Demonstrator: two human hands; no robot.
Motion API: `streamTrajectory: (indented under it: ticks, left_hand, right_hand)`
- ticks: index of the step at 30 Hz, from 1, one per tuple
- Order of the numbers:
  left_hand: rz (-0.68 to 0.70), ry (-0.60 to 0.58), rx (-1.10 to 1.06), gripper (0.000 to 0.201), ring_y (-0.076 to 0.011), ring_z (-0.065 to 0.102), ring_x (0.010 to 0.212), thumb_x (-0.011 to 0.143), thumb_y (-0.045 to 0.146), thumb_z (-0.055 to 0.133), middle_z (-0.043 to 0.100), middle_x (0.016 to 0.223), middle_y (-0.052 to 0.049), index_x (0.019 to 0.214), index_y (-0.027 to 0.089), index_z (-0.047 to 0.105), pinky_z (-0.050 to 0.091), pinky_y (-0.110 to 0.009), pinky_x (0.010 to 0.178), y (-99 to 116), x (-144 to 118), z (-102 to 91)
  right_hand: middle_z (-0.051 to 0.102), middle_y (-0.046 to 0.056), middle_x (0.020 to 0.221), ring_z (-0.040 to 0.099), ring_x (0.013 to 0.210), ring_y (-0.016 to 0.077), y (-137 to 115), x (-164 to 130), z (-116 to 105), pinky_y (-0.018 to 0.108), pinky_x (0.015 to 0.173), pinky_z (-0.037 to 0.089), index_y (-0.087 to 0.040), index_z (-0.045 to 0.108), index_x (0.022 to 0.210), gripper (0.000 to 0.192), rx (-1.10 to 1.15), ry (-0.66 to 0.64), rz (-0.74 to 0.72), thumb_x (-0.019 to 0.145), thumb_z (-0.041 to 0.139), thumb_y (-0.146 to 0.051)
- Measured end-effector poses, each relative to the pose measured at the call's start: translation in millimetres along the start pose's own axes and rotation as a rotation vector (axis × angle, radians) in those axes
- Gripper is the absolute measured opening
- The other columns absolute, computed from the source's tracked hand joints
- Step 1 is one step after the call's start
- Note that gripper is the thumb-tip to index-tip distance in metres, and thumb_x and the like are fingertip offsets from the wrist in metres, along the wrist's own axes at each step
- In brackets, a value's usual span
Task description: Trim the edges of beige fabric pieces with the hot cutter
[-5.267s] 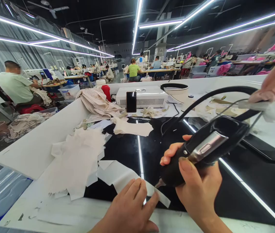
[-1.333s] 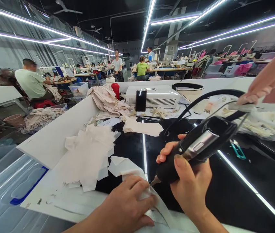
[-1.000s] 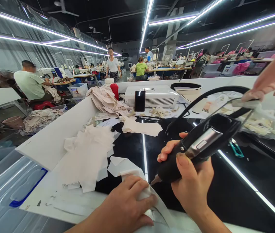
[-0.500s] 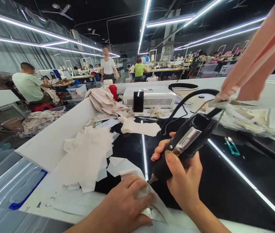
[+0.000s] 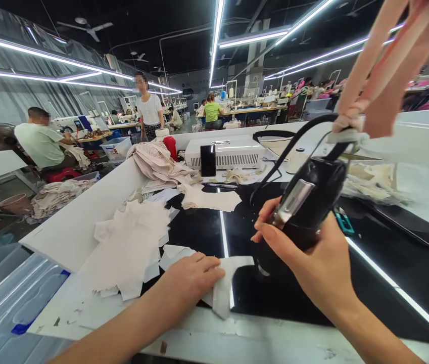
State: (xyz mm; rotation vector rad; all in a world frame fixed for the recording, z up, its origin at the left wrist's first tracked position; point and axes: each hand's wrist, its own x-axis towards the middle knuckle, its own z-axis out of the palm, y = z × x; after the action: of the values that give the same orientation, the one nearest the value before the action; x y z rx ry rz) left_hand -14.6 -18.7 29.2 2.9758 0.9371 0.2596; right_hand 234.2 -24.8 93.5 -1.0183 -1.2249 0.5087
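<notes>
My left hand [image 5: 195, 278] lies flat, fingers stretched out, on a small white fabric piece [image 5: 224, 293] near the front edge of the black glossy tabletop [image 5: 199, 227]. In my right hand [image 5: 318, 258] is a black corded hand tool [image 5: 313, 194] with a silver plate on its side, held tilted, its lower end over the tabletop right of the fabric. Whether that end touches the surface is hard to see. Pink cloth strips [image 5: 384, 86] are knotted at the tool's top. A pile of white fabric pieces [image 5: 131, 242] lies to the left.
Teal thread snips [image 5: 343, 222] lie right of the tool. Behind are a phone [image 5: 208, 161], a white vented box [image 5: 233, 151], draped beige fabric [image 5: 161, 164] and a red container [image 5: 170, 148]. A white side panel [image 5: 81, 227] borders the left. Several people are farther back.
My right hand has lifted the tool away from the fabric, up and to the right. My left hand has moved slightly up and left, and its fingers lie flatter on the piece.
</notes>
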Motion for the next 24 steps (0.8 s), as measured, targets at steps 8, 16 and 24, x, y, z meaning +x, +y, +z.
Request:
streamTrajectory:
  ticks: [8,16,24]
  left_hand:
    - [-0.188,-0.11,0.287,0.025,-0.0267,0.075,0.096,0.107,0.02,0.08,0.075,0.114,-0.006,0.13,0.017,0.07,0.066,-0.039,0.077,27,35,17.4]
    - [-0.16,-0.027,0.288,0.02,-0.0261,0.075,0.089,0.105,0.019,0.081,0.075,0.108,-0.004,0.121,0.019,0.069,0.065,-0.041,0.074,19,30,13.9]
    - [0.14,0.235,0.112,0.019,-0.0221,0.071,0.089,0.107,0.0,0.057,0.074,0.103,-0.004,0.111,0.016,0.067,0.063,-0.036,0.08,32,28,7.9]
  right_hand:
    - [0.074,-0.003,0.089,0.07,0.064,0.0182,25,-21,-20,0.032,0.059,0.063,-0.033,0.07,0.118,0.035,0.35,0.002,0.02,0.095,0.093,-0.045]
    - [0.075,-0.004,0.088,0.071,0.065,0.0155,32,-28,-4,0.028,0.06,0.064,-0.032,0.071,0.115,0.03,0.454,0.025,0.001,0.096,0.093,-0.039]
    - [0.077,-0.003,0.092,0.071,0.067,0.0149,36,-32,-6,0.027,0.06,0.065,-0.032,0.069,0.112,0.023,0.446,-0.039,-0.005,0.101,0.089,-0.035]
